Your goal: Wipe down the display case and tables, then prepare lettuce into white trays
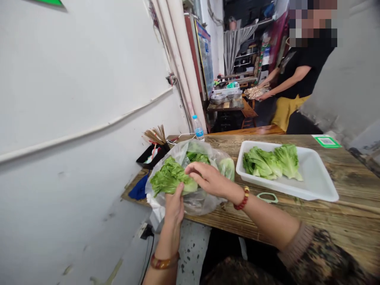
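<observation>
My left hand [175, 204] is closed around the pale lower end of a bunch of lettuce leaves [169, 176], thumb on top. The leaves fan out to the left over a clear plastic bag [204, 206]. Just right of the bunch is my right hand [208, 178], its fingers bent and apart at the edge of the leaves. I cannot make out anything held in it. More lettuce [198, 158] lies inside the bag, partly hidden by my right hand. To the right, a white plastic tray [316, 170] holds several lettuce leaves [270, 162].
A pale green ring-shaped item [267, 197] lies before the tray on the wooden table [356, 190]. Behind the bag are a water bottle [198, 128] and a black box [151, 154] with sticks. A white wall borders the left. Beyond, a person [305, 71] holds skewered food [255, 93].
</observation>
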A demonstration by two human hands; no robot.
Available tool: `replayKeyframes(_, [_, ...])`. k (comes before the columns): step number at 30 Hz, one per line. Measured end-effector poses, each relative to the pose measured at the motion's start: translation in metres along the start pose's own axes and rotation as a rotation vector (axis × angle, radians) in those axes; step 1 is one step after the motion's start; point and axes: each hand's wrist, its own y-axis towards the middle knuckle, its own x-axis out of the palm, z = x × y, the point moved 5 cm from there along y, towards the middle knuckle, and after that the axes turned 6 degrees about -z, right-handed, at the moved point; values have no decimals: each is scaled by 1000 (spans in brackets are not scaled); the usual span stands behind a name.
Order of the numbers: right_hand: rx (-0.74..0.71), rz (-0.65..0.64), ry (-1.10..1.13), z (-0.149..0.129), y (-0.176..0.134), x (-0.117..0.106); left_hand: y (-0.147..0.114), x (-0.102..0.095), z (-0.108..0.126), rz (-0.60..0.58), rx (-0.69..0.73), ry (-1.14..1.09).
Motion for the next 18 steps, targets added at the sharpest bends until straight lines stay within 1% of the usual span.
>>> replayKeyframes(1, [57, -94, -117, 13, 2, 9, 2, -5, 2, 20, 7, -3])
replayKeyframes(3, [207, -280, -356, 46, -6, 20, 6, -14, 5, 58, 24, -13])
replayKeyframes(5, [353, -412, -549, 76, -28, 20, 12, -19, 8, 77, 47, -28])
replayKeyframes(6, [417, -437, -624, 88, -40, 14, 15, -19, 9, 77, 58, -36])
replayKeyframes(8, [523, -444, -736, 105, -61, -1, 21, -18, 10, 66, 66, -51])
replayKeyframes(11, [631, -456, -823, 119, -79, -22, 28, -15, 8, 49, 59, -36])
replayKeyframes(13, [632, -469, -817, 121, -80, -28, 31, -15, 7, 43, 51, -16])
replayKeyframes(14, [598, -467, -791, 118, -77, -28, 31, -16, 6, 40, 42, -12])
replayKeyframes(16, [470, -426, -695, 106, -65, -25, 32, -18, 5, 46, 19, -25])
replayKeyframes(18, [319, -313, -562, 86, -48, -21, 31, -19, 3, 51, -4, -55])
